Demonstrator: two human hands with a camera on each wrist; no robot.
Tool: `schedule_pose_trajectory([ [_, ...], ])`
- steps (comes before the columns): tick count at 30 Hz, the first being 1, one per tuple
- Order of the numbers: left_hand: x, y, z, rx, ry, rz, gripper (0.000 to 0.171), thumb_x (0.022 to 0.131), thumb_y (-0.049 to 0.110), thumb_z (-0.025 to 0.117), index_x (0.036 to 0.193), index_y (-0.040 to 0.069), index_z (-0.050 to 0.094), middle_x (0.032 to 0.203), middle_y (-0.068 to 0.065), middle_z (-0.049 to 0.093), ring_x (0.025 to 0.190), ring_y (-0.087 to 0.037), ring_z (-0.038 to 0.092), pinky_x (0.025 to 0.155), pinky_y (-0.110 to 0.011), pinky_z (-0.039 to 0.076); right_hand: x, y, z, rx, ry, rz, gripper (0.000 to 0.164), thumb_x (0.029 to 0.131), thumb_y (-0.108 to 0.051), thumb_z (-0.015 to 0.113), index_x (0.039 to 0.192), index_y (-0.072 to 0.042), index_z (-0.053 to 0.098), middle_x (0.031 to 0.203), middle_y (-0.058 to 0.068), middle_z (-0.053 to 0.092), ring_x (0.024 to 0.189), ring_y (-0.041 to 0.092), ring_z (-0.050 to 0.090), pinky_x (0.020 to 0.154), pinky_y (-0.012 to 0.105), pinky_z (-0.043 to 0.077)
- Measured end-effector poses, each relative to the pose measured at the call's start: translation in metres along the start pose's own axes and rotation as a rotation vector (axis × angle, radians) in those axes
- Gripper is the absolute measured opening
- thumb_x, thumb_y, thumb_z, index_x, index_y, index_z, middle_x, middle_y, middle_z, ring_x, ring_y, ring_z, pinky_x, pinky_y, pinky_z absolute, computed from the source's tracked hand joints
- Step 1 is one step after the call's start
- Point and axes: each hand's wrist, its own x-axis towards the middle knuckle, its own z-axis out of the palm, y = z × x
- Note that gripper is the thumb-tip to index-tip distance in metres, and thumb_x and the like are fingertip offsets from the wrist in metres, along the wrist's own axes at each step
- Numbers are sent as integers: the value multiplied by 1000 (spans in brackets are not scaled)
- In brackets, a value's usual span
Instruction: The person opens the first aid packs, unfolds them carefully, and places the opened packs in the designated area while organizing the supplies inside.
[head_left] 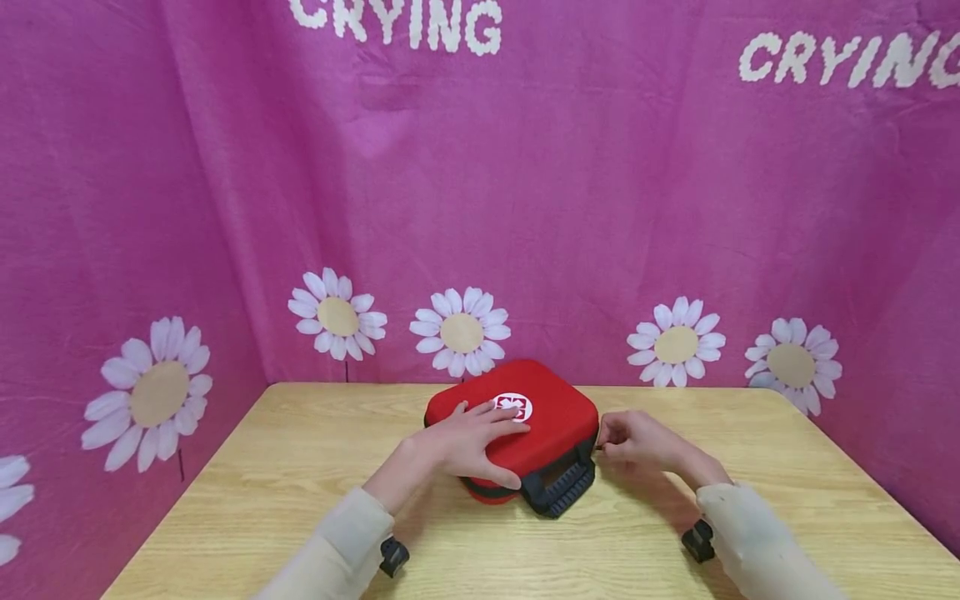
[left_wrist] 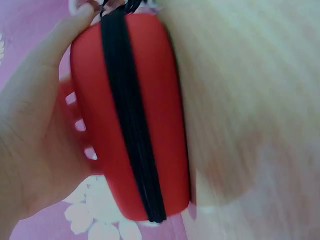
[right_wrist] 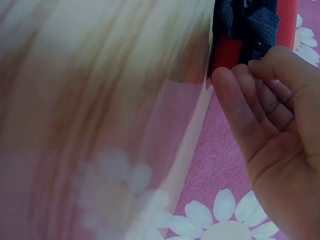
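Note:
A red first-aid case (head_left: 555, 421) with a white emblem lies closed on the table, its black handle (head_left: 567, 492) toward me. Flat across the lid rests my left hand (head_left: 468, 442), fingers spread and thumb at the front edge. In the left wrist view, a black zipper band (left_wrist: 131, 105) runs along the case's side. My right hand (head_left: 641, 442) is at the case's right front corner, beside the handle. The right wrist view shows its thumb and curled fingers (right_wrist: 227, 92) pinching at the zipper near a black strap (right_wrist: 262, 25); the zipper pull is mostly hidden by the fingertips.
The case stands toward the back of a light wooden table (head_left: 300, 467). Behind and beside the table hangs a magenta cloth (head_left: 570, 208) with white daisies and lettering. Black wrist straps (head_left: 697, 540) are on both wrists.

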Motion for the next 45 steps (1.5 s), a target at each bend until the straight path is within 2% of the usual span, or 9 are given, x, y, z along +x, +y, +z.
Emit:
schedule_pose_trajectory([
  [5, -8, -13, -6, -100, -24, 78, 79, 78, 56, 75, 148, 33, 47, 160, 7, 34, 151, -20, 25, 124, -52, 12, 1, 4, -5, 17, 29, 30, 5, 86, 8, 61, 86, 3, 60, 72, 16, 66, 54, 13, 60, 49, 32, 55],
  [10, -12, -21, -3, -93, 9, 177, 79, 77, 49, 80, 147, 27, 50, 159, 3, 39, 149, -18, 31, 124, -48, 18, 0, 7, -9, 38, 27, 63, 4, 86, 7, 62, 87, 5, 58, 74, 17, 65, 56, 14, 62, 52, 34, 57],
  [15, -13, -21, -3, -21, 69, 172, 76, 76, 52, 80, 144, 30, 53, 156, 5, 43, 146, -16, 36, 122, -46, 23, 0, 7, -8, 77, 13, 83, 5, 84, 6, 60, 89, 7, 59, 74, 16, 64, 56, 16, 62, 52, 33, 57],
  [21, -11, -19, -2, 33, 81, 183, 76, 77, 55, 77, 145, 30, 52, 156, 6, 44, 145, -16, 38, 121, -46, 26, -3, 4, -5, 125, -20, 73, 8, 83, 9, 58, 90, 9, 57, 72, 19, 62, 56, 14, 59, 51, 29, 54],
  [25, -8, -15, 1, 79, 100, 194, 75, 79, 57, 75, 145, 29, 52, 156, 4, 44, 145, -19, 39, 119, -48, 29, -4, 0, -1, 139, -51, 69, 5, 85, 6, 59, 90, 8, 58, 71, 17, 62, 57, 14, 59, 52, 31, 56],
  [30, -5, -7, 5, 165, 118, 160, 76, 80, 64, 69, 147, 32, 49, 155, 5, 44, 143, -22, 41, 116, -47, 33, -4, -7, 4, 146, -68, 107, 4, 86, 4, 60, 89, 5, 58, 72, 10, 61, 57, 14, 60, 53, 34, 58],
  [36, -1, 6, 10, 265, 130, 88, 78, 80, 73, 62, 148, 36, 46, 154, 8, 45, 142, -21, 42, 111, -45, 38, -4, -15, 8, 173, -80, 118, 7, 83, 4, 61, 89, 7, 59, 73, 10, 63, 57, 18, 65, 53, 41, 59],
  [45, 8, 30, 17, 402, 225, 1, 79, 80, 80, 54, 145, 35, 50, 147, 4, 54, 128, -21, 55, 98, -44, 44, -2, -23, 10, 202, -115, 127, 6, 82, 3, 61, 87, 7, 59, 66, 7, 62, 55, 12, 59, 54, 38, 59],
])
